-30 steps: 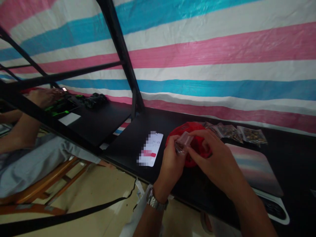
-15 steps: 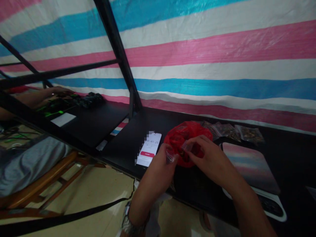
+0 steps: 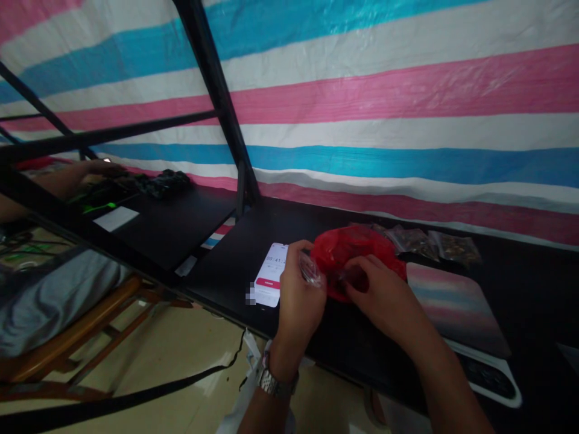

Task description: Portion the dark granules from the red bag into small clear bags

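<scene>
A red plastic bag (image 3: 348, 241) stands rumpled on the black tabletop, its mouth toward me. My left hand (image 3: 298, 298) is closed around a small clear plastic bag (image 3: 310, 269) at the red bag's left side. My right hand (image 3: 389, 295) is at the mouth of the red bag with thumb and fingers pinched together. What those fingertips hold is too dark to make out. The red bag's contents are mostly hidden. Just left of my left hand lies a lit phone (image 3: 268, 292) with a timer on its screen.
A flat scale (image 3: 456, 307) lies to the right. Behind it are clear bags of small brownish pieces (image 3: 459, 248). A black metal frame (image 3: 226, 120) rises at left, with another person's arm (image 3: 58, 187) beyond it. A striped sheet (image 3: 384, 96) hangs behind.
My left hand has turned upright and closed around the clear bag, now covering part of the phone. My right hand has dropped slightly at the bag's mouth. The red bag has shifted right.
</scene>
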Demonstrator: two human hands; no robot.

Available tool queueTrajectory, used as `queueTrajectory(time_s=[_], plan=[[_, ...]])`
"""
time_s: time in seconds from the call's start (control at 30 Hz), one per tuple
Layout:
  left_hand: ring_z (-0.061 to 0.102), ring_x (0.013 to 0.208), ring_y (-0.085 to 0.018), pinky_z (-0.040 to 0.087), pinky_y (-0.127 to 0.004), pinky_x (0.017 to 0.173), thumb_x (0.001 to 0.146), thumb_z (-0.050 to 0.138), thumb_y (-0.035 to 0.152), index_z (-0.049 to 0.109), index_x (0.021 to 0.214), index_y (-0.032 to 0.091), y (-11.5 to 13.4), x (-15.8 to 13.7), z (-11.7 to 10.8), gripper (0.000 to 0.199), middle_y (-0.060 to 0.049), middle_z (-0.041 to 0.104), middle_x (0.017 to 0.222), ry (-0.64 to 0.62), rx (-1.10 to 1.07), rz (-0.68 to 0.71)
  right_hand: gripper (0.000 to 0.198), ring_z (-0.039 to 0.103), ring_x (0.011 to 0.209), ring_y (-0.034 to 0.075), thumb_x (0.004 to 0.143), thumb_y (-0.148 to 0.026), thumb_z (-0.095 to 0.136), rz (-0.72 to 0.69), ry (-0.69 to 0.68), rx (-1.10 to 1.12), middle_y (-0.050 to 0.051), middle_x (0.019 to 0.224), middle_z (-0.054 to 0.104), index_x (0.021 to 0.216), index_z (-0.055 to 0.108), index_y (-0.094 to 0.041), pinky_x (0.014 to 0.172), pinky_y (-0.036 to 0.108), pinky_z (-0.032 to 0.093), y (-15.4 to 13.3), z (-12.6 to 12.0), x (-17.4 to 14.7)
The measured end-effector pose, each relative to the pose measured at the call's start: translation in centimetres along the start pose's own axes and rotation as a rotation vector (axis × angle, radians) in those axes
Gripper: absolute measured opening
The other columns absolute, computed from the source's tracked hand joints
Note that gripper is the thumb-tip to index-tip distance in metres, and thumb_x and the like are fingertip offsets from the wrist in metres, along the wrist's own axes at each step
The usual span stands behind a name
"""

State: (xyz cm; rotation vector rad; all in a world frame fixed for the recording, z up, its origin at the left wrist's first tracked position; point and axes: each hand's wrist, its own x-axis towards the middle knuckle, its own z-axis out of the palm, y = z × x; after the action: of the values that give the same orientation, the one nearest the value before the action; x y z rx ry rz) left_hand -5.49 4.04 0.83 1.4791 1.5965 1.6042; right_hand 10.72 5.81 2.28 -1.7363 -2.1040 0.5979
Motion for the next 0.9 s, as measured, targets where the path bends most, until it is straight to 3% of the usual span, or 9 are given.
queueTrajectory(time_s=[0.13, 0.27, 0.37, 0.6, 0.77, 0.9], plan=[[0.063, 0.078, -0.015, 0.048, -0.025, 0.071, 0.078, 0.061, -0.003, 0.061, 0.119, 0.024, 0.1, 0.1, -1.0, 0.050, 0.001, 0.067, 0.096, -0.057, 0.045, 0.212, 0.021, 0.072, 0.101, 0.028, 0.091, -0.016, 0.069, 0.047, -0.010, -0.073, 0.009, 0.119, 0.072, 0.110, 0.071, -0.022, 0.084, 0.037, 0.048, -0.2, -0.7, -0.3], [0.065, 0.082, -0.015, 0.049, -0.026, 0.073, 0.079, 0.060, -0.004, 0.060, 0.124, 0.025, -0.4, 0.0, -1.2, 0.054, -0.001, 0.069, 0.103, -0.113, 0.071, 0.285, 0.018, 0.071, 0.102, 0.028, 0.091, -0.018, 0.070, 0.043, 0.072, -0.012, 0.007, 0.119, 0.072, 0.109, 0.071, -0.023, 0.085, 0.038, 0.049, -0.7, -1.1, -0.4], [0.065, 0.083, -0.014, 0.049, -0.025, 0.073, 0.079, 0.060, -0.005, 0.059, 0.125, 0.026, -0.7, 0.0, -1.3, 0.055, 0.000, 0.069, 0.104, -0.136, 0.046, 0.298, 0.018, 0.071, 0.106, 0.028, 0.092, -0.017, 0.070, 0.024, 0.121, 0.023, 0.007, 0.122, 0.071, 0.108, 0.071, -0.023, 0.089, 0.040, 0.050, -0.9, -1.1, -0.3], [0.067, 0.089, -0.017, 0.051, -0.027, 0.074, 0.082, 0.064, 0.002, 0.060, 0.123, 0.024, -0.6, 0.4, -1.6, 0.047, -0.003, 0.069, 0.107, -0.092, -0.014, 0.268, 0.027, 0.070, 0.103, 0.020, 0.089, -0.005, 0.067, -0.293, 0.076, 0.218, 0.001, 0.119, 0.070, 0.105, 0.070, -0.026, 0.094, 0.035, 0.051, -1.7, 0.5, -0.1], [0.066, 0.086, -0.017, 0.051, -0.026, 0.071, 0.085, 0.069, 0.012, 0.063, 0.117, 0.023, -0.3, 0.8, -2.5, 0.034, -0.004, 0.068, 0.105, -0.065, -0.061, 0.205, 0.018, 0.070, 0.098, 0.023, 0.091, -0.009, 0.068, -0.201, 0.089, 0.064, 0.003, 0.117, 0.069, 0.100, 0.072, -0.024, 0.085, 0.036, 0.051, -1.4, 1.2, 0.4], [0.065, 0.082, -0.016, 0.051, -0.025, 0.072, 0.086, 0.067, 0.011, 0.064, 0.116, 0.023, -0.2, 0.9, -2.9, 0.033, -0.002, 0.068, 0.102, -0.112, -0.056, 0.227, 0.017, 0.070, 0.105, 0.022, 0.090, -0.009, 0.069, -0.185, 0.193, 0.124, 0.003, 0.118, 0.069, 0.099, 0.070, -0.024, 0.093, 0.036, 0.050, -1.0, 0.3, 0.5]])
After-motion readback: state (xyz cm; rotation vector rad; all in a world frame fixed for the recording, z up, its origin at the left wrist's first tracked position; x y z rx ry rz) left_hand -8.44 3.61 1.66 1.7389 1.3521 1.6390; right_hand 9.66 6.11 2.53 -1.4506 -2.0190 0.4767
